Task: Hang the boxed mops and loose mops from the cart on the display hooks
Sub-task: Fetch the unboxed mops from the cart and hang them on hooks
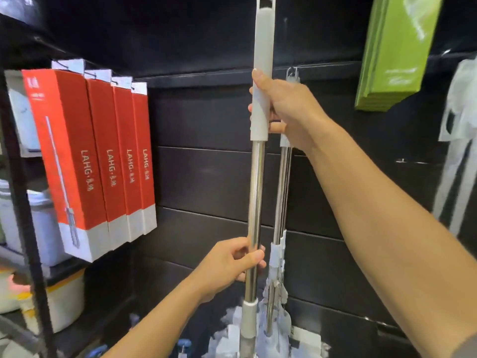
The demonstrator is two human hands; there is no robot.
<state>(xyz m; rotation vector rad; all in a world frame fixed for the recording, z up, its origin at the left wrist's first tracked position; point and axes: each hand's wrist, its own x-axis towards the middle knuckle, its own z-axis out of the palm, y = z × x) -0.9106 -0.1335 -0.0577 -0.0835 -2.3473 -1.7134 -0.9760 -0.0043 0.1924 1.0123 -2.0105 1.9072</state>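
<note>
Mop [256, 192] upright before the dark display wall [206, 177]. Your right hand [286, 107] wraps its fingers round the grey top grip, and your left hand [227, 267] clamps the steel shaft lower down. A second mop [282, 189] hangs just behind. Red boxed mops [103, 156] hang at left.
</note>
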